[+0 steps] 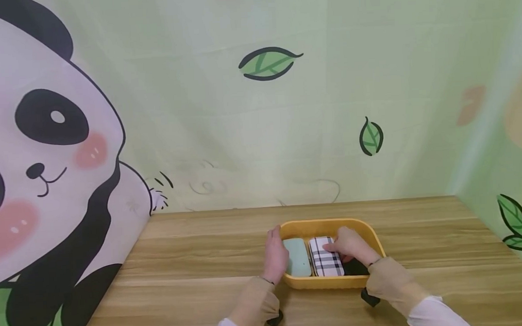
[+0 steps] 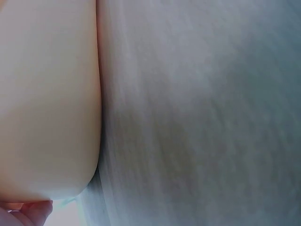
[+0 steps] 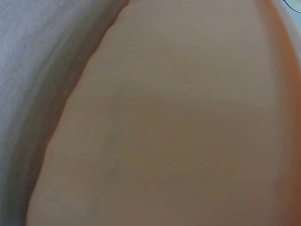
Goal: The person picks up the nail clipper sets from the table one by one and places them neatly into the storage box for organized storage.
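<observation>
A yellow rectangular basket point(image 1: 325, 282) sits on the wooden table in the head view. My left hand point(image 1: 276, 257) rests against its left end, fingers extended along the rim. Inside the basket, a mint-green case point(image 1: 297, 258) lies at the left, beside a black-and-white plaid case point(image 1: 324, 265). My right hand point(image 1: 352, 244) reaches in from the right and holds the plaid case, one digit across its top and other fingers bent at its right side. Some of those fingertips are hidden. Both wrist views mostly show blurred skin; fingertips point(image 2: 37, 213) appear at the left one's lower corner.
The wooden table point(image 1: 195, 263) extends around the basket, up to a green cloth backdrop point(image 1: 197, 112) with a panda and leaves. A dark area point(image 1: 356, 267) shows inside the basket's right part. Small black devices point(image 1: 370, 297) sit under both wrists.
</observation>
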`<state>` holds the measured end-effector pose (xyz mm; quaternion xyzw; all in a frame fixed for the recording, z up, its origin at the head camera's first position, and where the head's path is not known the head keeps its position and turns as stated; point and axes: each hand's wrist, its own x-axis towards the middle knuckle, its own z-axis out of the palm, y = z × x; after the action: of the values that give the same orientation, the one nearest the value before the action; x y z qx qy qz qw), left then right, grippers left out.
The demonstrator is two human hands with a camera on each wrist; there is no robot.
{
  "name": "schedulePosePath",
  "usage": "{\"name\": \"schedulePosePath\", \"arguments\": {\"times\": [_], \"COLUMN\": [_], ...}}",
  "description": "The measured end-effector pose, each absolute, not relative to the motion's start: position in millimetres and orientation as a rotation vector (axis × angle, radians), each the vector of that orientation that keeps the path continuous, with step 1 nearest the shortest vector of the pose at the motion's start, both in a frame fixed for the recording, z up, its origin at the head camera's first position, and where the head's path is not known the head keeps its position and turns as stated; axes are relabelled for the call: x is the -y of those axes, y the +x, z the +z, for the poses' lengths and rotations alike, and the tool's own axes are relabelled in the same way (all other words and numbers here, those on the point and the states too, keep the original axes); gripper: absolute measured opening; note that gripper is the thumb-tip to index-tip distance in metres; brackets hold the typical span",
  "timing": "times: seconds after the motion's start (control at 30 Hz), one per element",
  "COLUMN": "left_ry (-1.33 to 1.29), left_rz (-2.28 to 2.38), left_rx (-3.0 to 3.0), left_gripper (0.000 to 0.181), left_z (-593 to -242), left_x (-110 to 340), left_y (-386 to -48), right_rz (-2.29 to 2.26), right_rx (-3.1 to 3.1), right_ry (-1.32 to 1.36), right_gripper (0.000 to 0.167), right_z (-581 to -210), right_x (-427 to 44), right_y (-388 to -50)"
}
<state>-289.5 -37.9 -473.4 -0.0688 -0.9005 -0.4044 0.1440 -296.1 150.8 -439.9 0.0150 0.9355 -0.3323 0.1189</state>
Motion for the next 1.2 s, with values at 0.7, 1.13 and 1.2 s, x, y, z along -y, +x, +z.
{"name": "schedulePosePath", "arguments": {"times": [0.7, 1.13, 1.2], "left_ry": [-0.245, -0.219, -0.243], "left_rz": [-1.133, -1.33, -1.345], "left_rx": [2.549, 2.561, 2.556], "left_gripper": [0.049, 0.04, 0.038], "left_z": [-474.8, -468.0, -462.4], "left_x": [37.8, 40.2, 44.1], "left_y": [-291.4, -297.3, -298.5], "right_rz": [-0.892, -0.952, -1.02], "right_rx": [-2.774, -2.812, -2.811], "right_ry": [0.056, -0.024, -0.046], "right_gripper": [0.021, 0.021, 0.02], "right_z": [-431.6, -419.9, -416.6], "right_x": [-151.9, -162.0, -165.6], "right_y": [-293.1, -288.2, -289.6]}}
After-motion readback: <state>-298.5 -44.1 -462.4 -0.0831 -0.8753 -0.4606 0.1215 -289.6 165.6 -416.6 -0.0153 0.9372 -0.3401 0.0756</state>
